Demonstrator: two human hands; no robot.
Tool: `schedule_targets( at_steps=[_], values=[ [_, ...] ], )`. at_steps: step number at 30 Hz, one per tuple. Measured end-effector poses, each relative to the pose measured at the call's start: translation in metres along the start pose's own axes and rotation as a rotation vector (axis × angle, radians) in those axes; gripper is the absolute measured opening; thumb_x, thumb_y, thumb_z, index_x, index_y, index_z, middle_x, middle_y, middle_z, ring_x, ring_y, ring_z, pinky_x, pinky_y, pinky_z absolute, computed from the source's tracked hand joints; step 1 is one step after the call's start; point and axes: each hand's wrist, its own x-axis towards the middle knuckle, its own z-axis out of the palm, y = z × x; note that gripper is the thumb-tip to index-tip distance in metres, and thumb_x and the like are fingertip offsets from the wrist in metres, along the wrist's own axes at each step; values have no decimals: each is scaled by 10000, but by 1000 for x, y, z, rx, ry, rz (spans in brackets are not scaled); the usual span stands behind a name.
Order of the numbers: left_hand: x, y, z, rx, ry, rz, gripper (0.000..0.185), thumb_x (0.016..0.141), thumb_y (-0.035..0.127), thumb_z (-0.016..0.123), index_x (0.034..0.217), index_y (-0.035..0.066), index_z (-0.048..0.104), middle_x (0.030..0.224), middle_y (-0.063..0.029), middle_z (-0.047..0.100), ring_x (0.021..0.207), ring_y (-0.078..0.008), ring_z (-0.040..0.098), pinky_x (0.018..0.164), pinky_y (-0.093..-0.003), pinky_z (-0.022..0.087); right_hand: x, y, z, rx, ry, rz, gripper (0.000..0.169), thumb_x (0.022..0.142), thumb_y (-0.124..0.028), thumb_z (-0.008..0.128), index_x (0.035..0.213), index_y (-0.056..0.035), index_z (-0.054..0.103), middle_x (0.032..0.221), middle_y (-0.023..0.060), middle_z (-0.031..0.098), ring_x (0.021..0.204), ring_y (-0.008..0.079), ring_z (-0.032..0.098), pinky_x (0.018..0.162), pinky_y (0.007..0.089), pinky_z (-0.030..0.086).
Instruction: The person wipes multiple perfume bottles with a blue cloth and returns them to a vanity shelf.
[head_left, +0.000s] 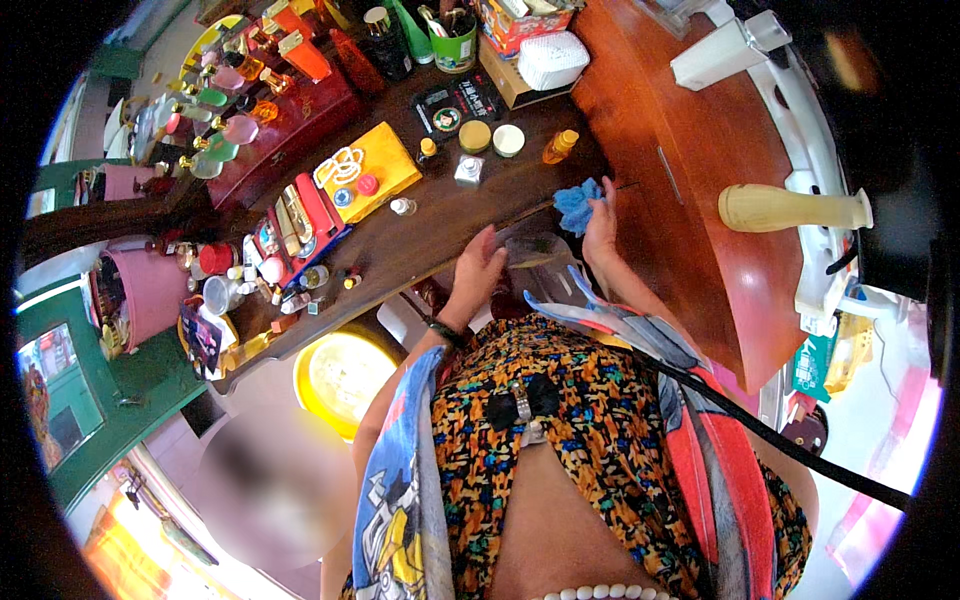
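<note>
My right hand (601, 227) has its thumb and fingers around a crumpled blue cloth (577, 205), just past the front edge of a dark wooden table (442, 217). My left hand (477, 270) hovers by that edge, holding nothing, thumb apart from the fingers. Between the two hands, below tabletop height, a clear plastic thing (536, 249) shows only in part. On the tabletop beyond the hands are an amber bottle with a yellow cap (560, 147), a white-lidded round jar (508, 140), a gold-lidded jar (475, 136) and a small clear jar (469, 170).
Leftward lie a yellow box (386, 161) with a pearl bracelet, a red-lined open case (321, 201) and small bottles. Several perfume bottles crowd a dark red box (300, 124). A reddish wooden cabinet (697, 247) borders the right, beneath a pale vase (787, 208). A black cable (787, 450) crosses my side.
</note>
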Motion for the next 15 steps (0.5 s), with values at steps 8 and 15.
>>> schedule_targets(
  at_steps=[8, 15],
  values=[
    [122, 42, 61, 131, 191, 396, 850, 796, 176, 713, 1467, -62, 249, 1489, -272, 329, 1382, -408, 323, 1155, -446, 251, 50, -7, 25, 178, 51, -67, 537, 867, -175, 483, 1390, -86, 403, 1349, 121, 490, 1190, 280, 533, 996, 417, 453],
    [187, 36, 96, -136, 40, 367, 571, 819, 159, 697, 1315, -6, 468, 1322, -246, 510, 1204, -381, 520, 1022, -421, 417, 78, -4, 33, 204, -94, 152, 452, 973, -296, 456, 1388, -119, 428, 1358, 73, 495, 1260, 233, 488, 1051, 395, 394]
  ],
)
